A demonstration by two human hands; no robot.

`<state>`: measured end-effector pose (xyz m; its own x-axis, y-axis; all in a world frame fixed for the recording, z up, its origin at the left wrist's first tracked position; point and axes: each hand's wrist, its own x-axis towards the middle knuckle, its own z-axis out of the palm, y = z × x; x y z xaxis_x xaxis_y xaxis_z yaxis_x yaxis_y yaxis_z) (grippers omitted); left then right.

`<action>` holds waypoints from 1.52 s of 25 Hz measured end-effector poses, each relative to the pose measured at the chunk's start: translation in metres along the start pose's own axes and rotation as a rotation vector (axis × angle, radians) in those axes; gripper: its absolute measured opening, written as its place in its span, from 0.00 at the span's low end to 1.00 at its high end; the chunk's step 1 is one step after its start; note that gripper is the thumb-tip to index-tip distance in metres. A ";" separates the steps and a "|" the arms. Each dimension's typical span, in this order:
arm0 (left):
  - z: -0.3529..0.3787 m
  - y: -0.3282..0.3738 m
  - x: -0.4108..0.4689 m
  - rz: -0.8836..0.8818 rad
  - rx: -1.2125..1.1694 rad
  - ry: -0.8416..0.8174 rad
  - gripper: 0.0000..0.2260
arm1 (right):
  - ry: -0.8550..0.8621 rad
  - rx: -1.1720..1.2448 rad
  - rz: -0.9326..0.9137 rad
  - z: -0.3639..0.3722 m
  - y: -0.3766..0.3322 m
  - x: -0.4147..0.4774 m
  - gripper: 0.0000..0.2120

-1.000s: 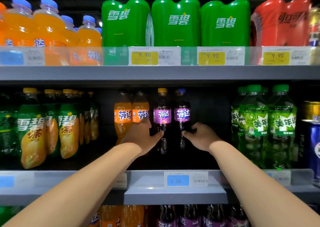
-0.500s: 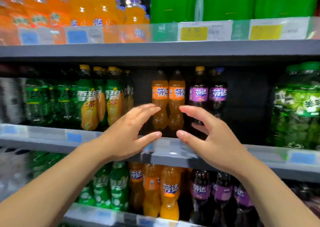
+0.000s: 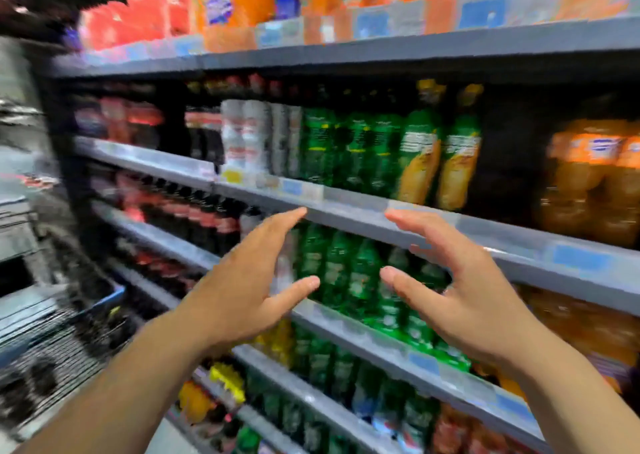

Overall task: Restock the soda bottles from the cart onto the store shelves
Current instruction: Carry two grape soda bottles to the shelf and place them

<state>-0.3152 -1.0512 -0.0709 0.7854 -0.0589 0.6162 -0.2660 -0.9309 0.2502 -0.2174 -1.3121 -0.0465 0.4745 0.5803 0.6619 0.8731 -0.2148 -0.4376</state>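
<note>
Both hands are raised in front of the shelves, and both are empty. The left hand (image 3: 242,287) has its fingers straight and spread wide, the palm turned to the right; the thumb points forward below the other fingers, with a big gap between them. The right hand (image 3: 460,290) mirrors it, with the palm turned to the left. Its fingers (image 3: 412,225) are a little curved, and the thumb is stretched toward the left hand. The two hands are apart and face each other, and neither touches a bottle or a shelf. They are nearer to the camera than the shelf edge (image 3: 346,207).

The picture is blurred, so labels cannot be read. Behind the hands, the green soda bottles (image 3: 346,273) stand in a row on a lower shelf, seen through the gap between the hands. One shelf higher there are more green bottles (image 3: 349,148), and just beside them on the right two bottles with yellow labels (image 3: 436,162). Further right stand orange soda bottles (image 3: 595,176). To the left of the green ones are white bottles (image 3: 246,134) and dark bottles with red labels (image 3: 131,121). The top shelf carries orange bottles (image 3: 242,3) and red packs (image 3: 138,20). At the left edge a dark wire object is visible, too blurred to identify.
</note>
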 end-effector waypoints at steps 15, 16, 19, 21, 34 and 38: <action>-0.169 -0.245 -0.204 -0.622 0.231 0.173 0.33 | -0.348 0.509 -0.190 0.359 -0.099 0.152 0.25; -0.171 -0.263 -0.210 -0.649 0.233 0.178 0.33 | -0.354 0.536 -0.190 0.382 -0.098 0.164 0.25; -0.177 -0.326 -0.228 -0.725 0.263 0.179 0.33 | -0.382 0.607 -0.204 0.459 -0.090 0.201 0.25; -0.182 -0.371 -0.235 -0.778 0.266 0.190 0.31 | -0.394 0.637 -0.213 0.513 -0.082 0.227 0.24; -0.223 -0.634 -0.251 -0.865 0.187 0.197 0.30 | -0.502 0.646 -0.124 0.759 -0.105 0.357 0.22; -0.252 -0.724 -0.253 -0.753 0.105 0.187 0.29 | -0.436 0.564 -0.042 0.813 -0.136 0.394 0.23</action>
<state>-0.4623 -0.2712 -0.2202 0.6239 0.6550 0.4262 0.3626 -0.7258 0.5847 -0.2395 -0.4151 -0.2212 0.2512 0.8657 0.4330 0.6427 0.1853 -0.7434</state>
